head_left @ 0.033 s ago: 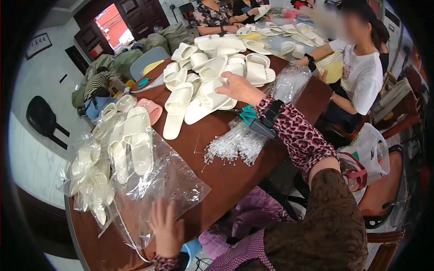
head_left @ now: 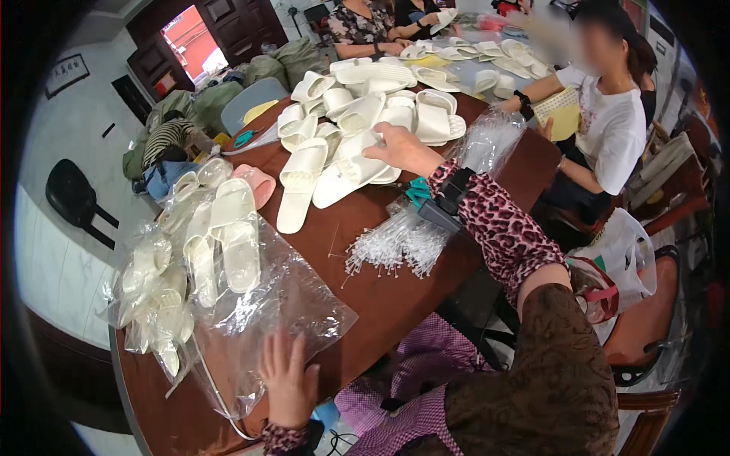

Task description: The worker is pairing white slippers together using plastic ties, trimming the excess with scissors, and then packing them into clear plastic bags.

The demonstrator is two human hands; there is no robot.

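Right hand (head_left: 403, 148) reaches out, fingers curling onto a white slipper (head_left: 351, 169) in the pile, not yet clamped. Left hand (head_left: 289, 376) lies flat, fingers spread, pinning the clear bag (head_left: 293, 304). Best grip the sole firmly and keep the bag mouth held.

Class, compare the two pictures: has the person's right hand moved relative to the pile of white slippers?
No. The right hand rests on the pile of white foam slippers at the same spot beside the brown wooden table's far edge in both pictures.
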